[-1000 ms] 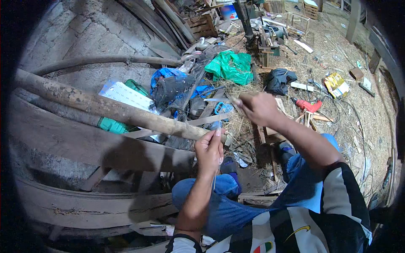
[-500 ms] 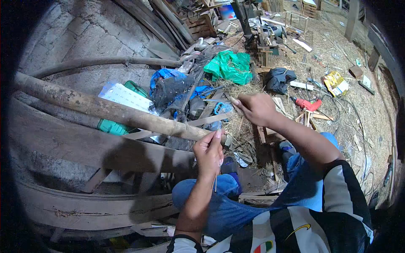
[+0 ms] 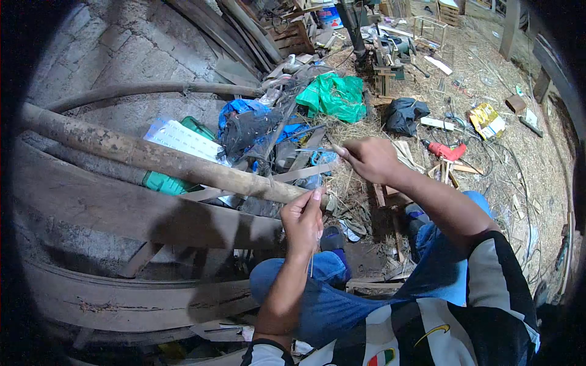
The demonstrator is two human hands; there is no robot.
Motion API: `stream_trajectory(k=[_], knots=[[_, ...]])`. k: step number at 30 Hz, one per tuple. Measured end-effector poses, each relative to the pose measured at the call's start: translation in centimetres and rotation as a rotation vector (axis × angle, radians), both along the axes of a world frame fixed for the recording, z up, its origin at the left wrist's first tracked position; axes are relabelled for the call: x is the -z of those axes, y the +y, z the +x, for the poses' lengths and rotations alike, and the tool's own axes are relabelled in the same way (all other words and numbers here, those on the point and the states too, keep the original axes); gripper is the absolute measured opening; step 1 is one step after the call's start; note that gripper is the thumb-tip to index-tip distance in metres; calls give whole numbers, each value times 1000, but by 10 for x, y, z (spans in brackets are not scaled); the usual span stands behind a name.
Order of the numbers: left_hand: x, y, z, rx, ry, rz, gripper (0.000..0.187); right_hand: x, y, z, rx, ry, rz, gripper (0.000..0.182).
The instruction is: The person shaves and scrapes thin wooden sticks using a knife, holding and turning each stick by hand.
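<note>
A thin pale strip (image 3: 312,262) is pinched between the thumb and fingers of my left hand (image 3: 301,221); its lower end hangs beside my wrist. My right hand (image 3: 370,157), higher and to the right, is closed round the handle of a knife (image 3: 314,150), whose narrow blade points left above the strip's upper end. Whether the blade touches the strip cannot be made out. Just left of my left hand is the end of a thick bamboo pole (image 3: 177,166).
A green plastic bag (image 3: 332,97), a black bag (image 3: 405,116) and a red drill (image 3: 445,150) lie on the straw-covered floor. Wooden planks (image 3: 140,213) run along the left. Wood scraps and cables lie at the right.
The knife in my right hand has turned slightly, so more of its blade shows. My left hand has hardly moved.
</note>
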State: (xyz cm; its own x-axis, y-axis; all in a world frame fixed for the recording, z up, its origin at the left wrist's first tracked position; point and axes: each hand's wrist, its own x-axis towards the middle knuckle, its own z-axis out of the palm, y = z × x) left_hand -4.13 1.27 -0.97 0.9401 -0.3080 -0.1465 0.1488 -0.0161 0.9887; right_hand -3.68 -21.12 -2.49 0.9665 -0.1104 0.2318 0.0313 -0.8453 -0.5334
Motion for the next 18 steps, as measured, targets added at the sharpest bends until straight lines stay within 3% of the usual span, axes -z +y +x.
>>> stream_trajectory(k=[5,8,14,18], knots=[[2,0,5,-3,33,-6,24,5,29,-18,-174,-178,42,41],[4,-2,4,-13,22,5,24,-7,34,-25,-211,-107,35,41],[1,0,1,34,-12,-46,24,5,1,2,11,22,28,42],[4,-2,5,1,24,-28,25,-4,27,-18,-114,-83,128,39]])
